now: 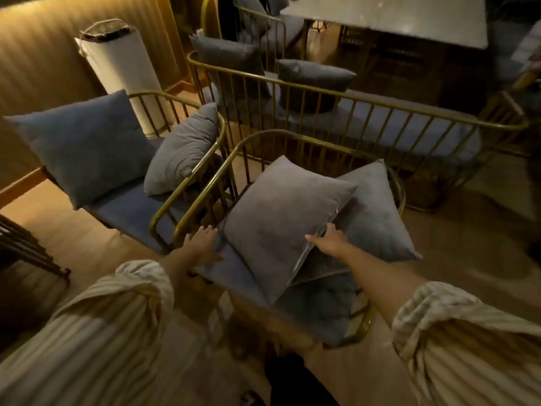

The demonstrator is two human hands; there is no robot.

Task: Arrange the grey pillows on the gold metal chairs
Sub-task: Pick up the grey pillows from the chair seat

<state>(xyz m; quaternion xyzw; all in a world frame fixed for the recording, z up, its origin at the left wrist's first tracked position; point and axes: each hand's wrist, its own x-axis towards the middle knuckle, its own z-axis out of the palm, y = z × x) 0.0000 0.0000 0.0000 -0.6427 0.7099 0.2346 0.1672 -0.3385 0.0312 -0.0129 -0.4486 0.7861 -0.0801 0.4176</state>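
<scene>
The big grey pillow (281,227) leans on the near gold chair (202,197). The left hand (202,241) lies open on its left corner. The right hand (328,238) grips its right edge. Lift both sides together and stand it against the chair back.

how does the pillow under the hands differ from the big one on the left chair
The front pillow lies tilted across the near chair, overlapping a second pillow, with the left hand and right hand at its lower edges. The big pillow stands propped upright on the left chair, untouched and apart from its neighbour. The front one looks warmer grey, the big one bluer. Both are square, plump cushions.
</scene>
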